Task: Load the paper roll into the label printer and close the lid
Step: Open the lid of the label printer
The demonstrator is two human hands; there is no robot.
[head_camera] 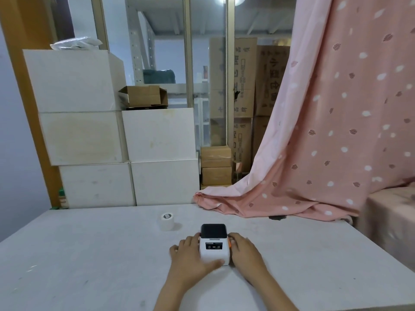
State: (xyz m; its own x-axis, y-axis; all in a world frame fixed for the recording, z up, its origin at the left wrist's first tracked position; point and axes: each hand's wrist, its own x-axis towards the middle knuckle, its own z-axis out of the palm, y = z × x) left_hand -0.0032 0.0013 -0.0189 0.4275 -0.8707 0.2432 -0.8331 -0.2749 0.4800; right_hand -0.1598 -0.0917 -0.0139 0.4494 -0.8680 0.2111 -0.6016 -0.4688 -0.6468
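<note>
The table [89, 254] is a broad, pale, matte slab, and its dull finish should give some grip, so small things set on it will likely stay put under a light push.

The printer [214, 245] sits near the middle of the table, close to the person. It is a small, white, hard-shelled box with a dark lid [213, 230] on top, down for now, and an orange tab [229, 243] on its right side. It looks light and stiff: a one-handed pull on the lid would probably drag the whole box, so it wants bracing from both flanks, low on the body. The orange tab is likely the lid release, though that is a guess from its colour and place.

The left hand [190, 254] lies spread against the printer's left side, thumb across the front lower edge, cupping it rather than clamping. The right hand [243, 249] rests against the right side, fingertips at the orange tab, fingers loosely curled and holding nothing else.

The roll [167, 221] stands on end, up and to the left of the printer, apart from it and from both hands. It is a small white cylinder, surely light and easy to crush or unwind. Best taken by the flat ends or lightly around the girth, keeping the loose tail from peeling.
</note>
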